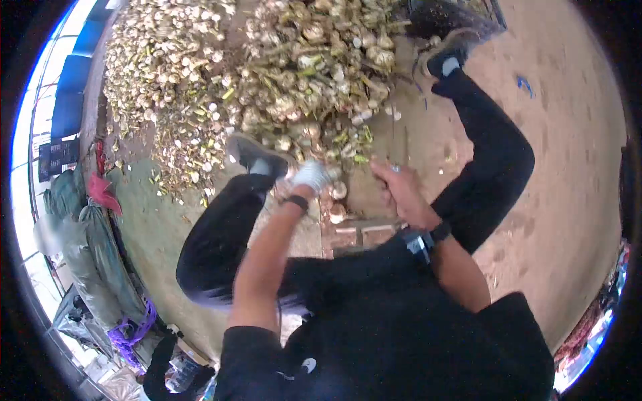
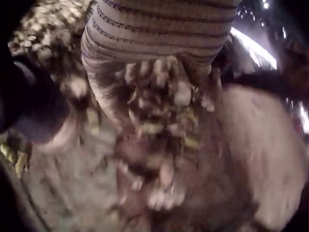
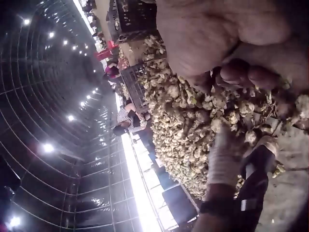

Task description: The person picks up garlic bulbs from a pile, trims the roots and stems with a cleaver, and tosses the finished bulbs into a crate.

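Left hand (image 1: 311, 175): gloved, beside garlic bulbs (image 1: 339, 190), apparently for close reach; grip too blurred to tell. Right hand (image 1: 401, 192): nearby, fingers curled, any contents hidden. Garlic heap (image 1: 314, 80): beyond both.

We have the garlic heap (image 1: 314, 67) at twelve o'clock, beyond our left foot (image 1: 251, 154), another pile (image 1: 167, 57) at eleven, a container (image 1: 455, 17) at one, past our right foot (image 1: 445, 59), and sacks (image 1: 100, 247) at nine.
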`<state>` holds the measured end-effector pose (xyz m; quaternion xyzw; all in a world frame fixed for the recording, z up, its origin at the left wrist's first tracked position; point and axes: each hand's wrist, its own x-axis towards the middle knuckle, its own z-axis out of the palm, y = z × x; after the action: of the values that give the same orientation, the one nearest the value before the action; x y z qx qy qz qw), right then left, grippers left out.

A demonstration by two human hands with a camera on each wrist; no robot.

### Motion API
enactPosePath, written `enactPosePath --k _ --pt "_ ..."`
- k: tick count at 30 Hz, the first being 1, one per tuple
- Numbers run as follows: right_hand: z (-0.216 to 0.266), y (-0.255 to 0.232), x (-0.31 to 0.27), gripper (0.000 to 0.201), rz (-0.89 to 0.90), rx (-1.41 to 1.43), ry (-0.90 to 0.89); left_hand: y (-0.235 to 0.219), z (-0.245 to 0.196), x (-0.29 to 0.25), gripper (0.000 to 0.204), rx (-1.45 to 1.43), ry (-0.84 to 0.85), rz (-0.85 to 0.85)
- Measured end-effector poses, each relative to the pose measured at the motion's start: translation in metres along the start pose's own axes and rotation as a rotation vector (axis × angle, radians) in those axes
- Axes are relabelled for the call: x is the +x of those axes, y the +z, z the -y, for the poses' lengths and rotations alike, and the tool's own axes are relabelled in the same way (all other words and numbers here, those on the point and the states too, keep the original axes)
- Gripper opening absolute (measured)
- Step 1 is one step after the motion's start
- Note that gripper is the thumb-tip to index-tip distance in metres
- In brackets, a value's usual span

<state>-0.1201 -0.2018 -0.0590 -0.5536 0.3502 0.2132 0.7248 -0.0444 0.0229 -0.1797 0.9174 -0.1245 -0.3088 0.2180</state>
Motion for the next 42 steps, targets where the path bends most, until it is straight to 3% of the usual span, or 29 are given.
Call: enactPosePath --k 1,2,4,6,7,8,10,12,13,14,16,18,20,22,23,24,25,26,30,32,33,35,37,38,40,42 --pt "-0.008 -0.004 0.002 0.026 0.026 0.025 0.021 0.022 0.004 0.004 0.050 0.161 -0.150 0.233" --pt "-0.013 -0.005 0.005 0.025 0.056 0.047 0.041 0.062 0.032 0.009 0.050 0.185 -0.130 0.238" --pt "-0.013 -0.002 0.006 0.025 0.031 0.004 0.032 0.060 0.015 -0.003 0.050 0.176 -0.267 0.165" --pt "-0.017 0.001 0.014 0.025 0.000 -0.031 0.026 0.020 -0.007 -0.007 0.050 0.002 -0.249 0.151" --pt "-0.023 0.002 0.021 0.026 -0.076 -0.076 -0.005 0.019 -0.002 -0.003 0.055 -0.139 -0.145 -0.032" --pt "-0.024 0.003 0.024 0.027 -0.157 -0.117 -0.030 -0.005 -0.017 -0.003 0.052 -0.232 -0.164 -0.024" --pt "-0.019 -0.001 0.031 0.032 -0.125 -0.180 -0.003 -0.026 -0.023 0.005 0.044 -0.587 -0.072 -0.129" --pt "-0.016 0.001 0.034 0.034 0.015 0.201 0.016 -0.093 -0.081 -0.030 0.033 -0.972 -0.124 0.008" --pt "0.004 0.012 0.019 0.034 0.074 0.303 -0.023 -0.103 -0.091 -0.037 0.027 -1.036 -0.072 0.000" --pt "0.013 0.016 0.015 0.034 0.079 0.299 -0.032 -0.114 -0.099 -0.045 0.027 -1.037 -0.064 -0.008" --pt "0.023 0.017 0.006 0.031 0.321 0.612 -0.014 -0.129 -0.110 -0.065 0.040 -1.128 0.022 0.032" --pt "0.049 0.029 -0.018 0.035 0.236 0.521 -0.057 -0.135 -0.112 -0.076 0.040 -1.015 0.231 -0.115" --pt "0.057 0.032 -0.026 0.037 0.271 0.366 -0.258 -0.144 -0.119 -0.088 0.047 -0.944 0.225 -0.063" --pt "0.068 0.037 -0.041 0.043 0.149 0.307 -0.245 -0.158 -0.128 -0.103 0.050 -0.395 0.372 -0.232" --pt "0.072 0.039 -0.045 0.046 0.181 0.258 -0.272 -0.152 -0.125 -0.101 0.052 -0.633 0.428 -0.185" --pt "0.077 0.041 -0.049 0.050 0.215 0.208 -0.296 -0.144 -0.125 -0.101 0.052 -0.630 0.432 -0.171" --pt "0.084 0.044 -0.055 0.057 0.187 0.042 -0.329 -0.138 -0.132 -0.102 0.051 -0.851 0.415 -0.165" --pt "0.083 0.046 -0.056 0.057 0.175 0.048 -0.325 -0.135 -0.137 -0.101 0.051 -1.074 0.390 -0.157" --pt "0.084 0.040 -0.056 0.049 0.142 -0.206 -0.345 -0.134 -0.131 -0.094 0.046 -1.015 0.287 -0.105" --pt "0.078 0.029 -0.048 0.039 0.004 -0.494 -0.462 -0.136 -0.132 -0.099 0.044 -1.045 0.311 -0.128" --pt "0.076 0.025 -0.046 0.039 0.010 -0.494 -0.454 -0.136 -0.131 -0.101 0.042 -1.072 0.337 -0.157" --pt "0.071 0.021 -0.049 0.029 0.063 -0.687 -0.742 -0.139 -0.120 -0.098 0.044 -0.980 0.311 -0.130" --pt "0.080 0.029 -0.064 0.031 0.105 -0.832 -0.639 -0.140 -0.108 -0.094 0.047 -0.846 0.289 -0.056" --pt "0.084 0.034 -0.069 0.034 0.147 -0.972 -0.541 -0.130 -0.095 -0.089 0.051 -0.571 0.447 -0.157" --pt "0.079 0.038 -0.067 0.035 0.169 -0.958 -0.589 -0.104 -0.067 -0.089 0.060 -0.811 0.370 -0.114" --pt "0.077 0.041 -0.065 0.036 0.188 -0.938 -0.636 -0.100 -0.052 -0.089 0.064 -0.749 0.358 -0.065"
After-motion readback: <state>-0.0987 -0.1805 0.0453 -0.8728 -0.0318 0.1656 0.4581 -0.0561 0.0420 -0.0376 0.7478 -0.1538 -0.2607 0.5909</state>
